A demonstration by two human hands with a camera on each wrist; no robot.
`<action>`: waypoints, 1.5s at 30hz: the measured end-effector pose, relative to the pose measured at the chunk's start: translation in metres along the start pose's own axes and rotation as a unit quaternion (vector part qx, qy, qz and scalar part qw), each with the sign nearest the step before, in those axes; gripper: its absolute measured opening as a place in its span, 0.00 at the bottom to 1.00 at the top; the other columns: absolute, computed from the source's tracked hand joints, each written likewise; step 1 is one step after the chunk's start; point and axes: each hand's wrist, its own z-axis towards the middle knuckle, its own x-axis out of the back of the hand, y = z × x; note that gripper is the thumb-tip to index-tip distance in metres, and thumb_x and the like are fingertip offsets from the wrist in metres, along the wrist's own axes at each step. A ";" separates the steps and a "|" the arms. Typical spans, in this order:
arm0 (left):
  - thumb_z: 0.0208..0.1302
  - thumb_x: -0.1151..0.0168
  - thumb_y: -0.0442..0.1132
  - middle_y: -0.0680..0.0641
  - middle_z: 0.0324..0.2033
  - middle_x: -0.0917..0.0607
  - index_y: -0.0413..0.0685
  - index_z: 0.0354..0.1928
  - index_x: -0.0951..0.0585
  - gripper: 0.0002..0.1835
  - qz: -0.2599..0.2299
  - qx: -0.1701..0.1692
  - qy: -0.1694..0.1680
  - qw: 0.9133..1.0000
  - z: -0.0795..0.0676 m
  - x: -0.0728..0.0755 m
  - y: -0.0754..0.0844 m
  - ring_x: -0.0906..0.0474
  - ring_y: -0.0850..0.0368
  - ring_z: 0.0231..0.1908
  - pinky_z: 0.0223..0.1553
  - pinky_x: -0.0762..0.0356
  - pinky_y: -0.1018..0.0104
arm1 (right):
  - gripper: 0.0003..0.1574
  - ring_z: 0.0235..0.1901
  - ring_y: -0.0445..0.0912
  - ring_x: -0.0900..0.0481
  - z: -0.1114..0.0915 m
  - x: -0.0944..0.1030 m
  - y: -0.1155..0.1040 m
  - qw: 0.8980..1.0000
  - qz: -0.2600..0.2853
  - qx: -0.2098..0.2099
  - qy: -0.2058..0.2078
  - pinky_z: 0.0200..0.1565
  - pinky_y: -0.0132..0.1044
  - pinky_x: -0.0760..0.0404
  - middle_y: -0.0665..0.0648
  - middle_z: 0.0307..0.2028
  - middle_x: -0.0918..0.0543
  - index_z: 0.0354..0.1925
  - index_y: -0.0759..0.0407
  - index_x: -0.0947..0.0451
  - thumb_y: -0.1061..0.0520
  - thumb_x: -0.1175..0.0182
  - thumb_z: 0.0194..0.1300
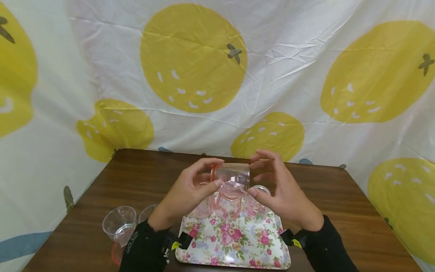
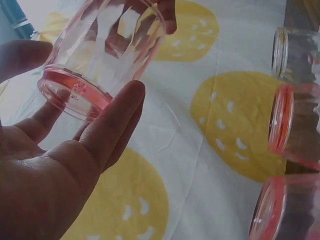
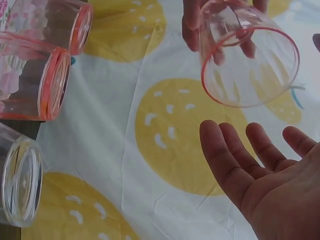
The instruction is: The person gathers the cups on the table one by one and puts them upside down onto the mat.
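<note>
A clear drinking glass with a pinkish tint [image 1: 234, 177] is held sideways above the tray, its thick pink base [image 2: 75, 90] to the left. My left hand [image 1: 190, 189] grips it around the base between thumb and fingers. Near the open rim, my right hand [image 1: 282, 192] is spread with its fingers apart, facing the glass; in the right wrist view the hand [image 3: 270, 175] stands apart from the rim. Below, the floral tray [image 1: 204, 247] bears two pink glasses, one a middle glass [image 1: 228, 209], and a clear glass [image 1: 261, 211], all bottoms up.
At the left on the brown wooden table [image 1: 340, 211] stand an upright clear glass [image 1: 119, 223], a pink-based glass [image 1: 116, 254] beside it, and another glass rim [image 1: 147, 212] partly hidden by the left arm. A fruit-print cloth [image 1: 278, 94] hangs behind the table.
</note>
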 end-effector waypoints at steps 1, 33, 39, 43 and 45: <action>0.68 0.39 0.30 0.38 0.58 0.27 0.45 0.65 0.27 0.24 0.007 0.000 0.001 1.000 -0.001 0.001 0.000 0.20 0.48 0.48 0.39 0.17 0.67 | 0.53 0.57 0.53 0.29 0.000 0.001 0.000 1.000 -0.002 -0.001 0.001 0.48 0.57 0.17 0.62 0.63 0.32 0.72 0.59 0.50 0.69 0.33 0.55; 0.53 0.30 0.38 0.49 0.48 0.18 0.47 0.54 0.19 0.24 0.389 0.000 -0.088 0.917 -0.023 0.019 0.011 0.23 0.58 0.47 0.46 0.17 0.55 | 0.53 0.56 0.52 0.29 -0.020 0.020 0.017 0.998 -0.063 -0.012 0.009 0.44 0.54 0.16 0.61 0.63 0.32 0.73 0.55 0.51 0.67 0.33 0.58; 0.51 0.30 0.37 0.49 0.50 0.19 0.47 0.54 0.20 0.24 0.400 0.008 -0.139 0.906 -0.025 0.016 0.013 0.23 0.55 0.48 0.48 0.17 0.52 | 0.52 0.56 0.52 0.29 -0.021 0.020 0.017 0.998 -0.063 -0.018 0.007 0.44 0.55 0.16 0.60 0.63 0.33 0.73 0.55 0.51 0.66 0.33 0.59; 0.52 0.31 0.36 0.47 0.52 0.19 0.48 0.51 0.20 0.22 0.397 0.023 -0.163 0.903 -0.026 0.016 0.013 0.23 0.54 0.48 0.46 0.18 0.51 | 0.52 0.56 0.51 0.29 -0.022 0.021 0.016 0.998 -0.064 -0.025 0.005 0.44 0.55 0.16 0.59 0.63 0.32 0.73 0.54 0.50 0.64 0.32 0.59; 0.51 0.31 0.35 0.47 0.52 0.19 0.49 0.50 0.20 0.21 0.397 0.034 -0.176 0.900 -0.026 0.016 0.012 0.23 0.54 0.46 0.44 0.18 0.52 | 0.52 0.56 0.51 0.29 -0.022 0.021 0.017 0.997 -0.065 -0.027 0.005 0.44 0.55 0.16 0.59 0.63 0.32 0.73 0.54 0.50 0.64 0.32 0.59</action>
